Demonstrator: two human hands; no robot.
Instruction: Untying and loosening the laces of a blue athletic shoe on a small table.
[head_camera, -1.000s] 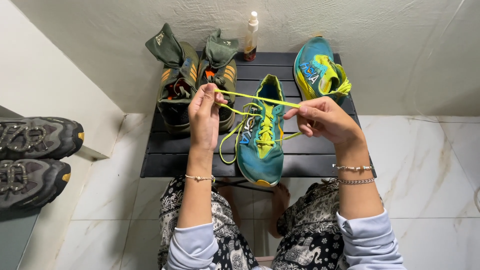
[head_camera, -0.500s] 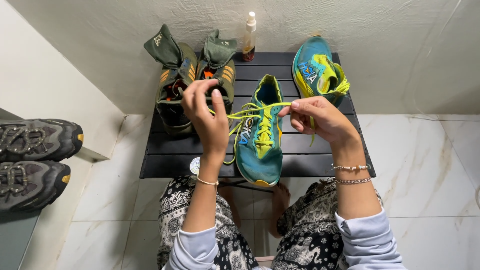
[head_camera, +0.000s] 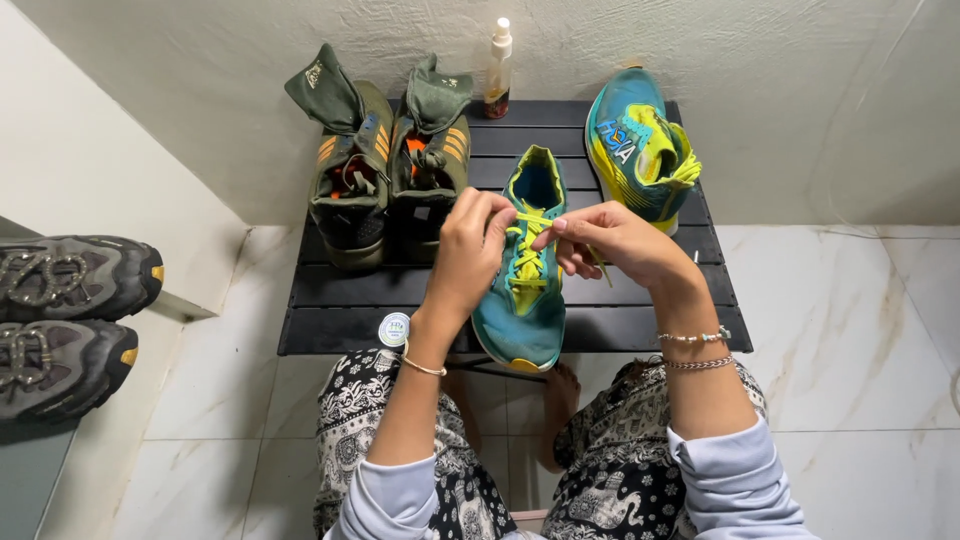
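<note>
A teal running shoe (head_camera: 522, 300) with yellow laces (head_camera: 526, 262) lies toe toward me on a low black slatted table (head_camera: 340, 300). My left hand (head_camera: 468, 250) and my right hand (head_camera: 612, 242) meet just above its tongue. Each pinches a strand of the yellow lace between thumb and fingers, fingertips almost touching. The matching teal and yellow shoe (head_camera: 640, 145) rests on its side at the table's back right.
A pair of olive green high-top shoes (head_camera: 385, 165) stands at the table's back left, a small spray bottle (head_camera: 498, 70) behind by the wall. Two grey hiking shoes (head_camera: 70, 320) sit on a ledge at left. Marble floor tiles surround the table.
My hands have drawn together from wide apart, taking the stretched yellow lace in toward the middle over the shoe's tongue.
</note>
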